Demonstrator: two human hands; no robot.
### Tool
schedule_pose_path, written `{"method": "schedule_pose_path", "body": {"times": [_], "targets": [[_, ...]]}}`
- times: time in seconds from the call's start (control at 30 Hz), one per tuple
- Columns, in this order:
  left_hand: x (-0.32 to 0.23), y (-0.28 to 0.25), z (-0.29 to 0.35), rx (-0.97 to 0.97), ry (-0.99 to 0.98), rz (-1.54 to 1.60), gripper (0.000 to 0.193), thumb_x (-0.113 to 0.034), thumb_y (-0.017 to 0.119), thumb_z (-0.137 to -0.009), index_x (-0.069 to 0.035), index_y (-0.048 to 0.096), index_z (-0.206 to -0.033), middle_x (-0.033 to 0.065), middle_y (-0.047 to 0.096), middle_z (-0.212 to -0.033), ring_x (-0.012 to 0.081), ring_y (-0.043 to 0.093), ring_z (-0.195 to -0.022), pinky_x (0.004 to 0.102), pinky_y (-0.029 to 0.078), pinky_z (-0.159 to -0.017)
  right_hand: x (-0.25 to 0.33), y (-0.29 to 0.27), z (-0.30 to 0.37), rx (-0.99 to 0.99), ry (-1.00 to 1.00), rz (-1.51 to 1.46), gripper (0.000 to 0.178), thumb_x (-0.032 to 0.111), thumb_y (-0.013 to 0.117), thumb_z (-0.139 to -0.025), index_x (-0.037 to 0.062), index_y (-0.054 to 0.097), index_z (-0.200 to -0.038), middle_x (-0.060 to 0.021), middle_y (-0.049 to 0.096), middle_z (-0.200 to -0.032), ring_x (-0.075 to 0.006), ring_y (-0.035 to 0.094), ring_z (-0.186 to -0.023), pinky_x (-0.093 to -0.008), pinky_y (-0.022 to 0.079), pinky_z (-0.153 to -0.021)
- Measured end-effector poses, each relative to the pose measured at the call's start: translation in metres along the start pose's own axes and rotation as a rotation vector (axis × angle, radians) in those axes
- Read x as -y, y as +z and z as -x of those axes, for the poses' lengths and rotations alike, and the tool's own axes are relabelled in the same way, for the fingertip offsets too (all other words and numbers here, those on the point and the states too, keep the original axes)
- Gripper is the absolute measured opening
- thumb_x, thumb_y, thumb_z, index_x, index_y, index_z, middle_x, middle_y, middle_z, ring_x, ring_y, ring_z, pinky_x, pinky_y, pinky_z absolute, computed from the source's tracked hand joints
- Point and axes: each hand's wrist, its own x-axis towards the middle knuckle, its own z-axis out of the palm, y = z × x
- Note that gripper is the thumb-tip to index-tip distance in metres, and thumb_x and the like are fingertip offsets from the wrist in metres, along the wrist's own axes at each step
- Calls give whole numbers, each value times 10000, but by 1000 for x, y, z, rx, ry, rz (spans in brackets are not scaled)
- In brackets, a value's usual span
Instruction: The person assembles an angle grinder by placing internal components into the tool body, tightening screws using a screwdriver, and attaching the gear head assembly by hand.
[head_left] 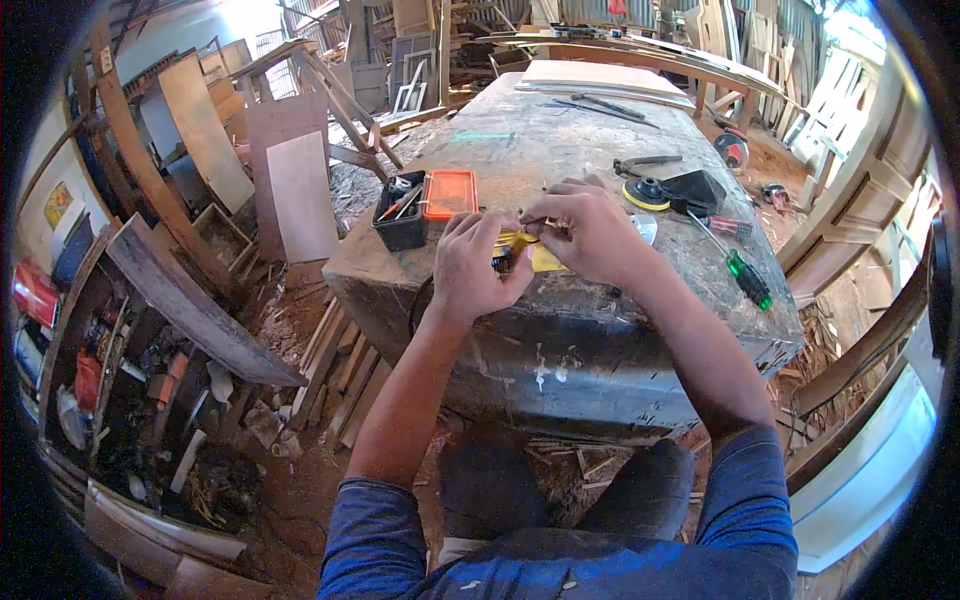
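Note:
At the near edge of the workbench (pixel 480 150), my two hands meet over a small yellow-and-black part (pixel 520 243). My left hand (pixel 472 268) is closed around it, thumb and fingers hiding most of its shape. The fingers of my right hand (pixel 592 235) are pinched together at its top; whatever sits between those fingertips is too small to name. Under and beside my right hand lies a flat yellow piece (pixel 548 260). Just left of my hands are a black box (pixel 400 232) holding small tools and an orange plastic lid (pixel 451 194).
Right of my hands lie a green-handled screwdriver (pixel 748 280), a yellow-rimmed black disc (pixel 646 194), a black wedge-shaped piece (pixel 694 190) and pliers (pixel 646 162). Boards (pixel 605 78) are stacked at the bench's far end. Leftward, a curved plank (pixel 190 300) juts over a cluttered shelf.

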Motion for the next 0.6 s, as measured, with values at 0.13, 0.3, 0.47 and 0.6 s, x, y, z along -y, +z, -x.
{"method": "schedule_pose_path", "body": {"times": [0.13,0.3,0.47,0.6], "targets": [[2,3,1,-36,18,24,324,-202,805,-846,-58,695,-1115,163,759,-1007,422,733,-954,517,559,-920,-7,-4,-9,151,128,-149,199,73,773,-886,57,831,-1076,-140,776,-977,-347,733,-984,-459,541,-958],[-2,-3,5,-54,74,35,318,-167,817,-821,-57,696,-1094,143,776,-1026,400,745,-922,492,571,-895,-15,-13,-16,273,113,-211,157,51,756,-888,22,824,-1027,-159,785,-947,-352,757,-903,-444,590,-835],[-8,-3,4,-128,185,-12,284,-141,824,-786,-60,677,-1014,143,807,-1082,359,764,-923,473,581,-880,-2,-25,-21,361,60,-61,153,100,759,-902,27,820,-1022,-178,795,-930,-369,768,-877,-479,586,-832],[-5,-2,5,-151,238,-21,255,-138,817,-783,-61,668,-975,148,816,-1104,338,781,-961,464,587,-893,11,-20,-24,307,130,-10,188,183,766,-913,12,806,-979,-203,786,-917,-388,766,-880,-495,582,-832]]}}
